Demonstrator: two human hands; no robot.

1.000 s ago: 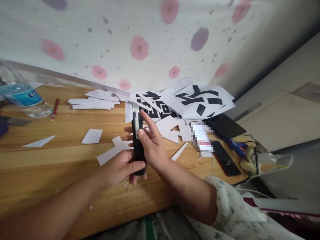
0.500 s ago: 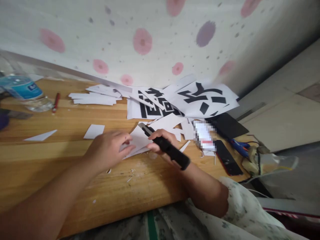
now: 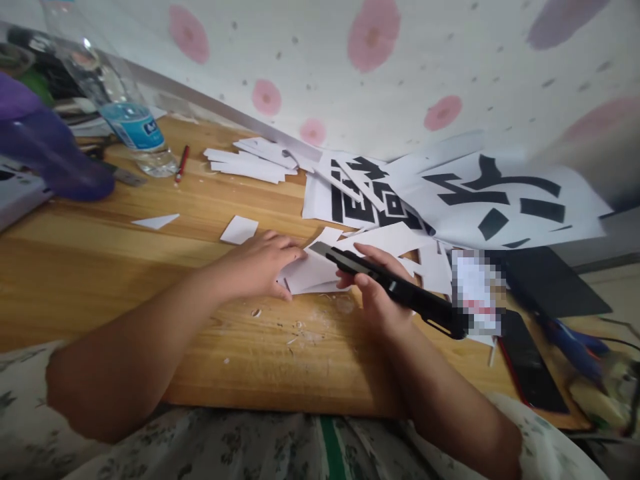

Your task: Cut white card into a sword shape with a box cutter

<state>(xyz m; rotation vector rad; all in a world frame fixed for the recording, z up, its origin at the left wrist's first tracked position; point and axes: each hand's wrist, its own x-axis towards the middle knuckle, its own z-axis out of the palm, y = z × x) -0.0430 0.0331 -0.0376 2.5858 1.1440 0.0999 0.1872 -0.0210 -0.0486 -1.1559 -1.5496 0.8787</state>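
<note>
Back from the worktop's [image 3: 280, 380] front edge, angular white paper [image 3: 315, 272] is touched by the loosely spread left hand [image 3: 263, 265], and a black metal-bladed knife [image 3: 423, 305], angled leftward toward it, is clasped in the right hand's [image 3: 386, 310] grip.

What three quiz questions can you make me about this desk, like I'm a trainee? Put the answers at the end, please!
1. Which one holds the black utility knife? A) the left grip B) the right grip C) neither
2. True or false: the red pen lies on the wooden table.
3. What colour is the label on the clear bottle?

Key: 1. B; 2. True; 3. Blue
</note>
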